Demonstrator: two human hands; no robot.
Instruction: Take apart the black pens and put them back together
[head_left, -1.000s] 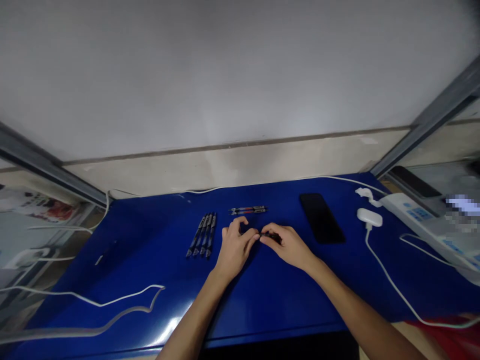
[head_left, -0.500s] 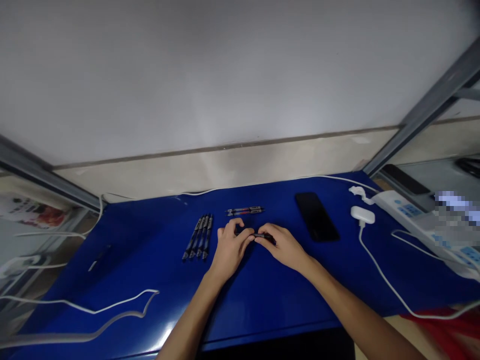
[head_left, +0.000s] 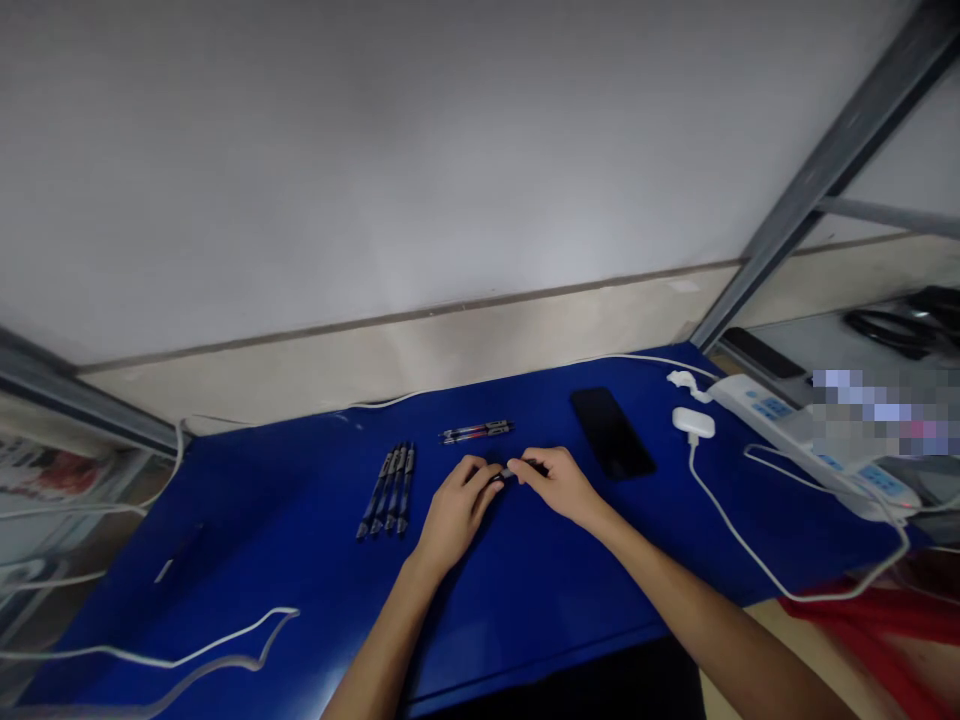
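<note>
Between my two hands, a dark pen [head_left: 507, 473] lies roughly level just above the blue desk [head_left: 525, 590]. My left hand [head_left: 459, 505] pinches its left part, and my right hand [head_left: 556, 482] pinches its right end; the fingers cover much of it. To the left of my left hand, several black pens [head_left: 388, 490] lie side by side with their clear tips toward me. Beyond my hands, two pens with reddish middles [head_left: 477, 432] rest sideways, close together.
A black phone [head_left: 612, 433] lies right of my hands. Farther right are a white charger case [head_left: 693, 423] on a cable and a white power strip [head_left: 787, 425]. A thin dark stick with a white end [head_left: 178, 553] and a white cable [head_left: 176, 662] lie at left.
A lighter section of the pen now shows between my fingertips. My left index finger has curled down onto it. The camera view has turned slightly right.
</note>
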